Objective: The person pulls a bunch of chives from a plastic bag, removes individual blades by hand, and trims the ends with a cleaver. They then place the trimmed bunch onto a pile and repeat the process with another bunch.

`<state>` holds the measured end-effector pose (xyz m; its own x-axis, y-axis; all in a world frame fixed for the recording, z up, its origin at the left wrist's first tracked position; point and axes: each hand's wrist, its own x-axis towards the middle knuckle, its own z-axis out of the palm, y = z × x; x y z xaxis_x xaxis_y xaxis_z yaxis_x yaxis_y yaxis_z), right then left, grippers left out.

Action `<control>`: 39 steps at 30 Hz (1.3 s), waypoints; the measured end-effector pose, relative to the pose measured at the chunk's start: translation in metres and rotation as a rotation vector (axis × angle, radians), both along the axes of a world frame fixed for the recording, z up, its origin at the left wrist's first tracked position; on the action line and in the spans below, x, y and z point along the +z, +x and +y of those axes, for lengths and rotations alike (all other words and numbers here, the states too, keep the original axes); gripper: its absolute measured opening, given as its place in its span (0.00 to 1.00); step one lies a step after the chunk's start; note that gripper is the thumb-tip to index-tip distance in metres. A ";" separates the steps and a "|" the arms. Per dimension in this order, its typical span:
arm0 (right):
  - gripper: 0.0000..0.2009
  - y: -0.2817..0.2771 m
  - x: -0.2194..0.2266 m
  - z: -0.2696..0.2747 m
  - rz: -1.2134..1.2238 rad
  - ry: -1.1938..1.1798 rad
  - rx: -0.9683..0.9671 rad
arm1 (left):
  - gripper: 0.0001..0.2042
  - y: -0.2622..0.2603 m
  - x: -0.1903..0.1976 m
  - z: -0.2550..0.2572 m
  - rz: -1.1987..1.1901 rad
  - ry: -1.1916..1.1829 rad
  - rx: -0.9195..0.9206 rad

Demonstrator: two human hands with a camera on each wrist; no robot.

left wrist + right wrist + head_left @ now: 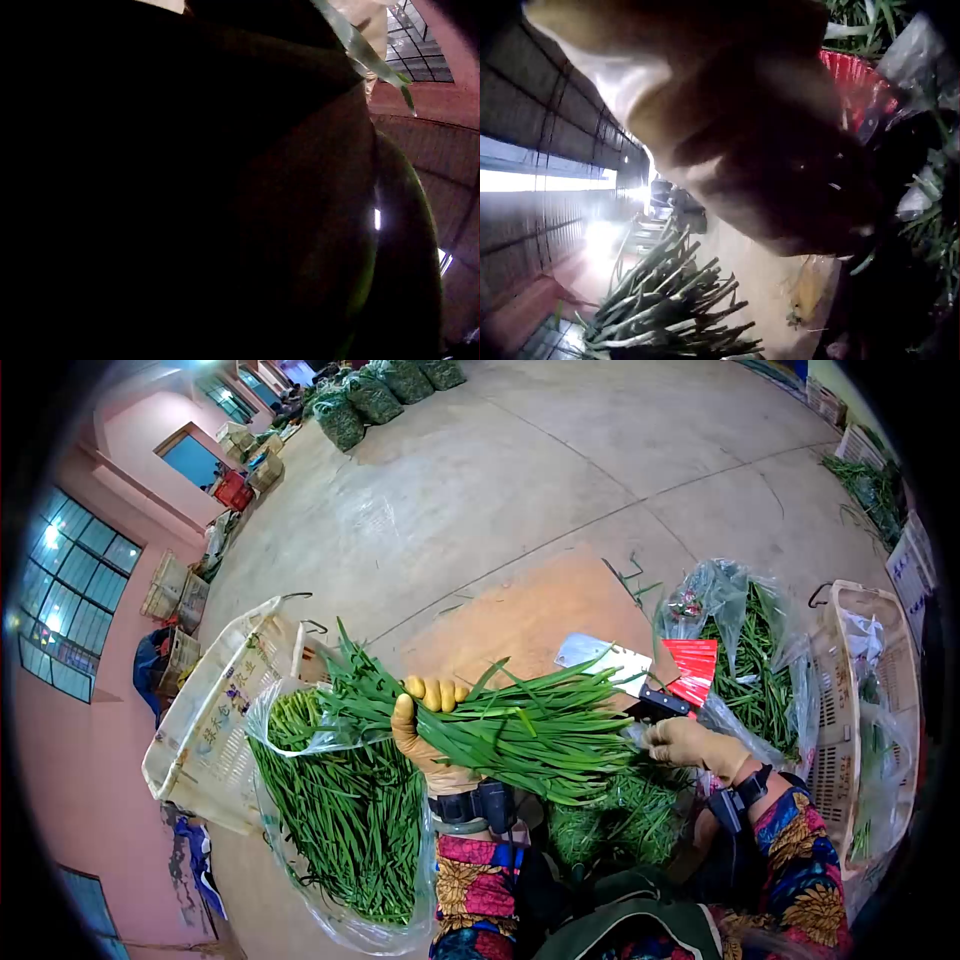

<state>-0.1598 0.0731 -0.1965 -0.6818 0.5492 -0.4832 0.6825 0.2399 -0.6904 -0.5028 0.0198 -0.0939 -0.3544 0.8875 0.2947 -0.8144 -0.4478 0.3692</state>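
A thick bunch of garlic chives (540, 740) lies across my gloved left hand (430, 735), which grips it with the fingers over the top. Its leaves spread to both sides in the head view. My gloved right hand (698, 745) is at the bunch's right end, its fingers loosely bent. In the right wrist view that hand (727, 127) stands apart from the cut stalk ends (682, 307), with nothing visible in its fingers. Dark leaves (405, 217) fill much of the left wrist view.
A cleaver (605, 658) and red strips (692, 670) lie just beyond the right hand. Bags of chives (350, 830) stand on the left and of greens (755, 660) on the right. Plastic crates (215, 710) flank both sides. Full sacks (375, 398) stand far back.
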 end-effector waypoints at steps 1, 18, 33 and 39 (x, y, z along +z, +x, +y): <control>0.15 -0.004 -0.003 -0.001 0.328 -0.152 -0.163 | 0.10 0.001 0.001 -0.001 0.004 -0.022 0.012; 0.41 -0.032 0.044 -0.016 0.853 -1.072 -0.203 | 0.09 0.011 0.003 0.001 -0.061 -0.214 0.111; 0.20 -0.025 0.026 -0.012 0.979 -1.249 -0.224 | 0.08 0.019 -0.003 0.003 -0.080 -0.477 0.199; 0.21 -0.022 0.041 -0.014 0.978 -1.311 -0.246 | 0.07 0.022 -0.001 0.006 -0.143 -0.515 0.182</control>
<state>-0.1821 0.0594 -0.1558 -0.9512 0.2736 -0.1429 -0.1732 -0.8564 -0.4864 -0.4811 0.0255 -0.0946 -0.5200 0.8245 -0.2231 -0.7988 -0.3769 0.4689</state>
